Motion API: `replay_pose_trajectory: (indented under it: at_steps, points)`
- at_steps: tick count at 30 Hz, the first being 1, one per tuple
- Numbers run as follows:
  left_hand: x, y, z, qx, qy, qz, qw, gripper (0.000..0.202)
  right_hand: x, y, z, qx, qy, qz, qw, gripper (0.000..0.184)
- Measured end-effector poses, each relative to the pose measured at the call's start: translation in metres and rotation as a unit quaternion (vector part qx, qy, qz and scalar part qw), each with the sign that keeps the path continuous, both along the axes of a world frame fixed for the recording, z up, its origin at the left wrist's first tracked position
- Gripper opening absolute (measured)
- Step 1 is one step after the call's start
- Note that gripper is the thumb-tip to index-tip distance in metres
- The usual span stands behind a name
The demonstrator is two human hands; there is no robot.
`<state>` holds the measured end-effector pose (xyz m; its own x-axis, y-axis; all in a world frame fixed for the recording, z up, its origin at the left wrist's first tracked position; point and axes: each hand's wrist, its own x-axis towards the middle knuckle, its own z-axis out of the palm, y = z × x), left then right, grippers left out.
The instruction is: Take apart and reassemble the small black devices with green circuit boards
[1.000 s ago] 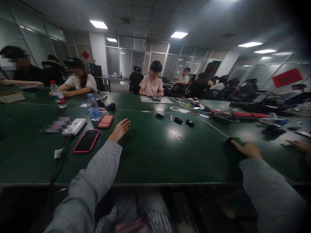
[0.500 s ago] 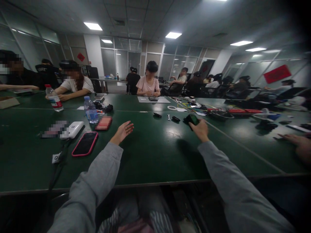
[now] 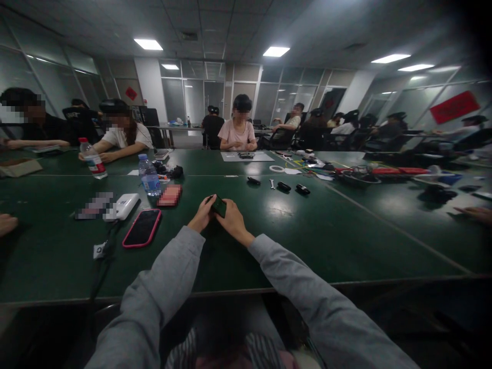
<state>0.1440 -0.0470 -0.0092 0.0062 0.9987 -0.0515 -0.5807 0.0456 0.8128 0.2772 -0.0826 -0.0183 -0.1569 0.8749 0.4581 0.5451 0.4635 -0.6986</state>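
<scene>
The left hand's (image 3: 201, 215) fingers clamp a small dark device (image 3: 219, 206) from its nine-o'clock side, its long axis apparently running eleven to five; the right hand (image 3: 234, 221) grips its four-o'clock side, neither nearer. A glossy green table (image 3: 326, 236) spreads beneath; black objects (image 3: 284, 186) lie toward two o'clock.

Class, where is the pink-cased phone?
In the head view, the phone lies on the table, left of the left hand, nearer the camera than the blue-capped bottle.
</scene>
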Motion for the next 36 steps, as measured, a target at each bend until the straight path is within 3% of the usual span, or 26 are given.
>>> replay_pose_trajectory:
  at_steps: [4, 7, 9, 11, 14, 16, 18, 21, 26, 33, 36]
  points:
    - [-0.002, -0.001, 0.003, -0.002, 0.000, 0.008, 1.000, 0.023, 0.008, 0.005, -0.001, -0.008, 0.086, 0.047, 0.995, 0.051]
    - [-0.005, -0.004, 0.009, -0.002, -0.004, -0.011, 1.000, 0.028, 0.011, 0.010, -0.001, -0.105, 0.199, 0.058, 0.973, 0.050]
    - [-0.006, -0.006, 0.012, 0.009, -0.011, -0.026, 1.000, 0.030, 0.011, 0.010, 0.002, -0.210, 0.283, 0.084, 0.932, 0.052]
    - [-0.006, -0.006, 0.015, 0.027, -0.024, -0.041, 0.999, 0.032, 0.009, 0.006, 0.007, -0.304, 0.365, 0.128, 0.871, 0.056]
    - [-0.005, -0.008, 0.018, 0.035, -0.039, -0.070, 0.996, 0.035, 0.007, -0.003, 0.017, -0.380, 0.448, 0.191, 0.786, 0.059]
    - [-0.004, -0.010, 0.019, 0.022, -0.047, -0.093, 0.994, 0.039, 0.006, -0.009, 0.024, -0.404, 0.472, 0.214, 0.754, 0.054]
    - [-0.001, -0.013, 0.020, 0.007, -0.051, -0.111, 0.993, 0.044, 0.005, -0.013, 0.029, -0.412, 0.484, 0.215, 0.741, 0.049]
    - [0.002, -0.016, 0.020, -0.027, -0.025, -0.120, 0.992, 0.055, 0.004, -0.013, 0.030, -0.382, 0.490, 0.191, 0.760, 0.055]
    - [0.006, -0.015, 0.013, -0.055, 0.016, -0.124, 0.991, 0.060, 0.003, -0.007, 0.019, -0.316, 0.457, 0.129, 0.821, 0.077]
    - [0.006, -0.011, 0.007, -0.047, 0.030, -0.084, 0.995, 0.055, -0.001, -0.001, 0.000, -0.208, 0.312, 0.118, 0.920, 0.079]
    - [0.006, -0.012, 0.005, -0.040, 0.024, -0.071, 0.996, 0.054, 0.000, 0.003, -0.004, -0.157, 0.250, 0.118, 0.948, 0.078]
